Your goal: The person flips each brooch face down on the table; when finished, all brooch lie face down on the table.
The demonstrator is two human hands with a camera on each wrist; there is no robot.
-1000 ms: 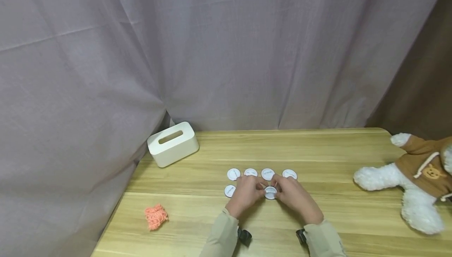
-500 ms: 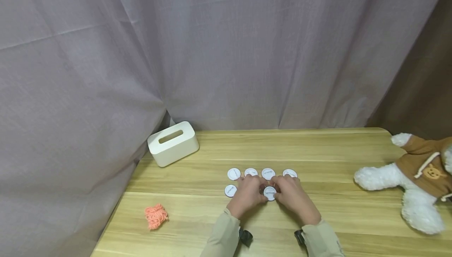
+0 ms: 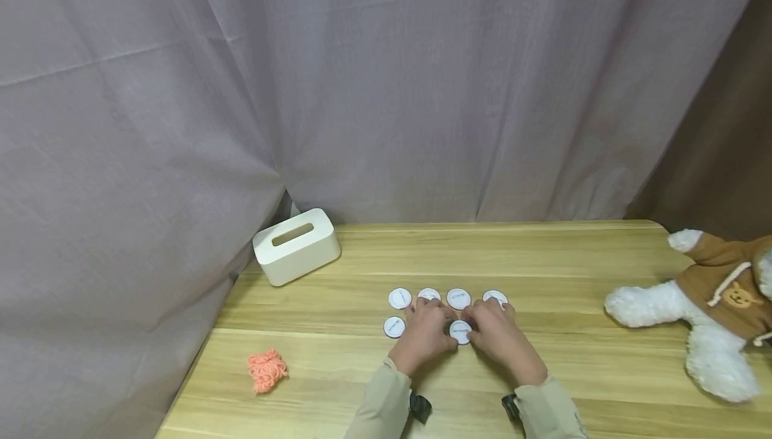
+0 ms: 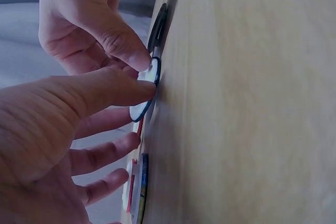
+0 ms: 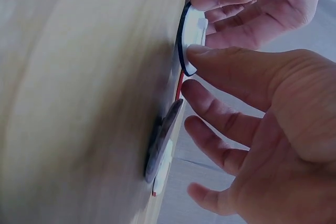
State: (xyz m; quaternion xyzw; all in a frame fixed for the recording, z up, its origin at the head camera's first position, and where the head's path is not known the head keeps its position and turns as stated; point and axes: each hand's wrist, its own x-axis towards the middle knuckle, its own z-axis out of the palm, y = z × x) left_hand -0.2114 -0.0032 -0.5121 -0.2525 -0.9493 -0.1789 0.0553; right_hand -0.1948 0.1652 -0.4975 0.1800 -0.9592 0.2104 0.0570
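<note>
A round white button badge (image 3: 460, 332), its back side up, is between both hands on the table. My left hand (image 3: 426, 328) pinches its left rim; in the left wrist view the thumb lies over the badge (image 4: 140, 109), which has a dark blue edge. My right hand (image 3: 497, 332) pinches the opposite rim, with its thumb on the badge (image 5: 192, 32) in the right wrist view. The other fingers of both hands spread past it. Behind the hands runs a row of similar badges (image 3: 459, 299), partly covered by the fingers. One more badge (image 3: 395, 327) lies left of my left hand.
A cream tissue box (image 3: 297, 247) stands at the back left of the wooden table (image 3: 543, 258). A bundle of coral yarn (image 3: 266, 370) lies at the left. At the right is a white plush toy (image 3: 718, 305) in a brown hoodie. A grey curtain (image 3: 386, 90) hangs behind.
The held badge has shifted slightly toward the table's near side, and its face shows less glare. My left thumb has moved down to its near rim. Other things stay put.
</note>
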